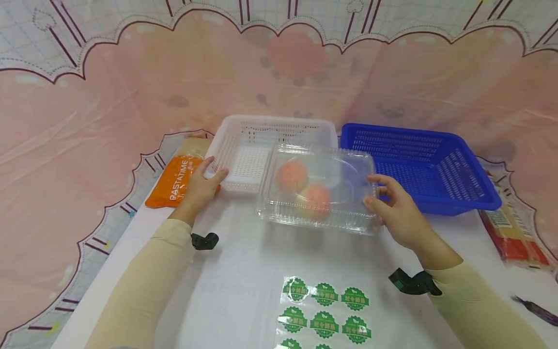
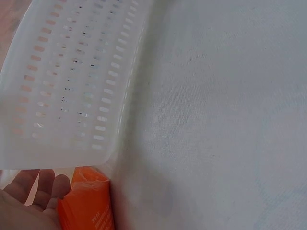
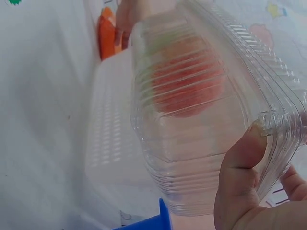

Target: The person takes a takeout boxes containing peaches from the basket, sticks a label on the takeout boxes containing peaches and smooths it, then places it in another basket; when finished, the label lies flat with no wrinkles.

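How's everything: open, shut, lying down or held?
Clear container: looks shut
Two round fruits: inside it
Right hand: holding container's edge
White basket: open, upright
Left hand: at white basket's corner; grip unclear
Blue basket: open, upright
Orange bag: lying down
Sticker sheet: lying flat
Red packet: lying down
Dark tool: lying down

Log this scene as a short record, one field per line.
Right hand: pinches the right edge of the clear container
Container contents: two round orange-pink items
Left hand: at the left end of the white basket; firmness of hold unclear
Beside left hand: orange bag, printed "BASTATIME"
Right of white basket: blue basket
Near edge of table: sheet of green round stickers
Far right: red-and-yellow packet; dark pen-like tool
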`<state>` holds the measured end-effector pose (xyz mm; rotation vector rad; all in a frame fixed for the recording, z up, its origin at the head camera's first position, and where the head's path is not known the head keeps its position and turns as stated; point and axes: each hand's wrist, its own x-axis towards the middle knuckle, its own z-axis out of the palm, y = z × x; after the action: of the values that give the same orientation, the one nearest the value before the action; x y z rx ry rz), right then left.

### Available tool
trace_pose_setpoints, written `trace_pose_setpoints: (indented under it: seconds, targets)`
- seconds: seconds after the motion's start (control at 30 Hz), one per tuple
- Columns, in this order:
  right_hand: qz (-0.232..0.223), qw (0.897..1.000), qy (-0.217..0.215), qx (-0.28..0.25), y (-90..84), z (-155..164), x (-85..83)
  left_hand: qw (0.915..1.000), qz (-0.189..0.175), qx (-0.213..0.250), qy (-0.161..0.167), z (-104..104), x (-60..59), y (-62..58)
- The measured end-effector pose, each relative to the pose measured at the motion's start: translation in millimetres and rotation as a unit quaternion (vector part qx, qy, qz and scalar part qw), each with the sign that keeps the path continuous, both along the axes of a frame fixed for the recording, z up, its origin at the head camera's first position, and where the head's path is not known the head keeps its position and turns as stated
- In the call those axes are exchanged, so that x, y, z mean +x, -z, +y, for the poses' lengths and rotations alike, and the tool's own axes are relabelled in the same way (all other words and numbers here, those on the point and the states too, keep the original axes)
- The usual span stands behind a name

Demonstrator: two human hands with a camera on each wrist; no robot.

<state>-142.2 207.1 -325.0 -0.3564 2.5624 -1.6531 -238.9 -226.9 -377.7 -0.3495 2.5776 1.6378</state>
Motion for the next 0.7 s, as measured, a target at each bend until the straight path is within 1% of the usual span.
trace_pose_setpoints:
  seconds: [0.2,0.33,0.53,0.7]
  targets:
    - [0.018,0.999,-0.013,-0.028,9.5,1,18.1,0.9999,0.007,0.006,0.005,0,1.3,-0.2]
    - [0.018,0.999,-0.017,-0.037,13.9,1,28.2,0.9999,0.009,0.010,0.003,0,1.5,0.0]
    - [0.029,0.997,-0.031,-0.058,21.7,5,37.6,1.0000,0.001,0.003,-0.002,0,1.0,0.9]
    - [0.035,0.996,-0.035,-0.070,29.5,8,42.9,1.0000,0.004,0.004,0.000,2,-0.5,1.7]
